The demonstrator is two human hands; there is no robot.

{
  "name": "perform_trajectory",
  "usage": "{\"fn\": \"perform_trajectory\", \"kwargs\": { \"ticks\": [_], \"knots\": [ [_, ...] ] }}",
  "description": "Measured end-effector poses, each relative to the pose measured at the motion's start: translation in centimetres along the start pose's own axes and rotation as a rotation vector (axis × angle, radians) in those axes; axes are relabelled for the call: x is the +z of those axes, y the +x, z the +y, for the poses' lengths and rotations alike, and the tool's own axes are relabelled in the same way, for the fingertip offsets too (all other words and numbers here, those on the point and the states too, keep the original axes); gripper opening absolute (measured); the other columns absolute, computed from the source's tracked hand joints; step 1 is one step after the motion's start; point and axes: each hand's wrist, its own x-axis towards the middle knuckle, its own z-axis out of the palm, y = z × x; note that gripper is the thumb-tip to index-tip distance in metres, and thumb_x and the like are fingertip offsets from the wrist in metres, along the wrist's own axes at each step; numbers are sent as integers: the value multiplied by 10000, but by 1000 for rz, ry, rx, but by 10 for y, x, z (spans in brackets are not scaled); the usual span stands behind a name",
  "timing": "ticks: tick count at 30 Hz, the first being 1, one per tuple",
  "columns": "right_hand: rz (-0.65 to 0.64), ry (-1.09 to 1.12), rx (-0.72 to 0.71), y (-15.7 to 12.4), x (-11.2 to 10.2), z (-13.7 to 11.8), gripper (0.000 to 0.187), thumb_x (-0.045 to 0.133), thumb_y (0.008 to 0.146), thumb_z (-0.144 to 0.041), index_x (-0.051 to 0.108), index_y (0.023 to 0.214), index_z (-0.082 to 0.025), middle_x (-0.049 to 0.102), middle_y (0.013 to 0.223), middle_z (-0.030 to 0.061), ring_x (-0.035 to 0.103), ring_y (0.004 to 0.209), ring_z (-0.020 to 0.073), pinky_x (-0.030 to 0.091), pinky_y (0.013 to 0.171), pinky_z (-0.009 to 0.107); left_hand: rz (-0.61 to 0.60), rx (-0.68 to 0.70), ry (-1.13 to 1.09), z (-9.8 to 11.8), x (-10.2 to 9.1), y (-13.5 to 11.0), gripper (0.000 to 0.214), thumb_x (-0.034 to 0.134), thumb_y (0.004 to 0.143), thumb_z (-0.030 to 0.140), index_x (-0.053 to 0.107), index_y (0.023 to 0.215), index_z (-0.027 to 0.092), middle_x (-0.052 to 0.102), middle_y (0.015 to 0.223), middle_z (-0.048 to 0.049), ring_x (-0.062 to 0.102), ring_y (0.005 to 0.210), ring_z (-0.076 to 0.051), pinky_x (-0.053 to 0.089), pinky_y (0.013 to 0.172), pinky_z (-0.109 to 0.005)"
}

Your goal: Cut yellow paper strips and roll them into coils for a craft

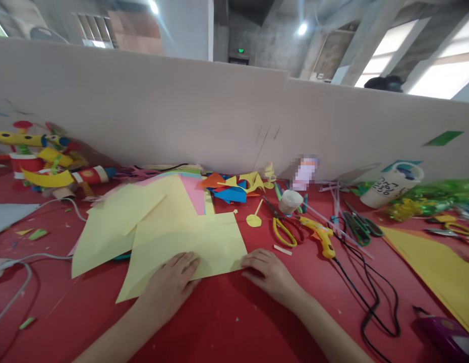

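A pale yellow sheet of paper (pixel 215 242) lies before me, its near edge between both hands. My left hand (pixel 174 277) is closed on that edge, fingers on top and thumb along the lower side. At the right corner, my right hand (pixel 270 275) pinches the same sheet between thumb and curled fingers. Beneath and to the left are more pale yellow sheets (pixel 106 227), with pink paper (pixel 192 194) showing behind. A small yellow paper piece with a round end and a thin stem (pixel 254 220) lies beyond my right hand.
To the right lie yellow-handled scissors (pixel 284 232), a yellow glue gun (pixel 321 237) with a black cord, green-handled scissors (pixel 357 227) and orange-yellow sheets (pixel 431 267). A paper cup (pixel 290 202) stands behind. Paper models (pixel 56 161) sit at left, near a white cable (pixel 28 267). A white partition (pixel 143 111) rises behind.
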Motion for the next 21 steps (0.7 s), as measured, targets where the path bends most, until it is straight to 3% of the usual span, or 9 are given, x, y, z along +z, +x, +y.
{"fn": "perform_trajectory", "kwargs": {
  "ticks": [5, 10, 21],
  "knots": [
    [18, 17, -32, 4, 3, 5, 111, 499, 855, -223, 608, 878, -223, 647, 878, 22, 546, 819, 154, 431, 748, 300, 109, 39, -93, 1, 3, -1, 309, 447, 839, 330, 568, 1072, 167, 608, 1100, -109, 535, 1022, -260, 468, 830, -404],
    [19, 7, -24, 6, 3, 5, 94, 545, 824, -255, 608, 878, -211, 639, 887, 42, 547, 819, 167, 436, 735, 308, 156, 120, -363, 9, -4, 6, 190, 414, 868, 220, 600, 893, 185, 632, 868, -49, 563, 858, -173, 477, 766, -297],
    [49, 26, -40, 2, 0, 7, 100, 537, 833, -238, 637, 843, -232, 674, 836, 17, 579, 774, 154, 429, 709, 299, 44, -24, -662, -1, 5, 7, 170, 482, 833, 265, 612, 736, 214, 595, 775, -14, 552, 778, -151, 453, 676, -259]
  ]
}}
